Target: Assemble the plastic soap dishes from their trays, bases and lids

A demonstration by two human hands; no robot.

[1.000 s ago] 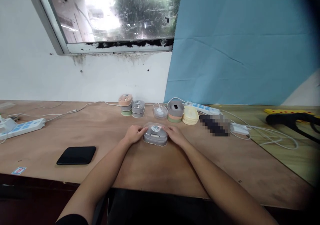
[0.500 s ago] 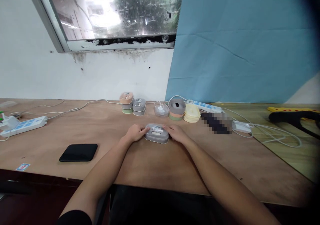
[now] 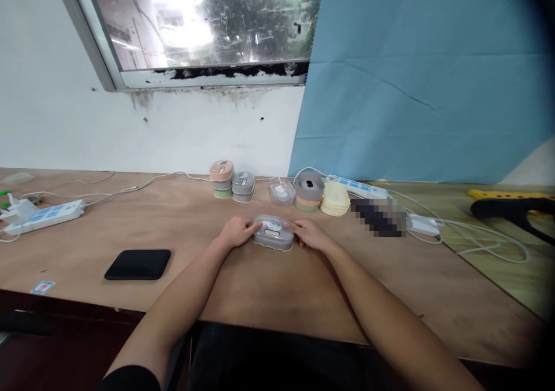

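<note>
Hands [image 3: 236, 232] [image 3: 311, 233] holding gray box [image 3: 274, 238] by its ends, brown tabletop [image 3: 260, 292], stacked containers [image 3: 221, 172] behind

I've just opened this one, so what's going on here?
A person's left hand and right hand hold opposite sides of a clear-topped grey box on the table, thumbs over its top. Behind it stand a peach-topped stack, a grey stack, an open-topped grey container stacked on others, and a pale yellow pile. A flat black object lies to the left.
</note>
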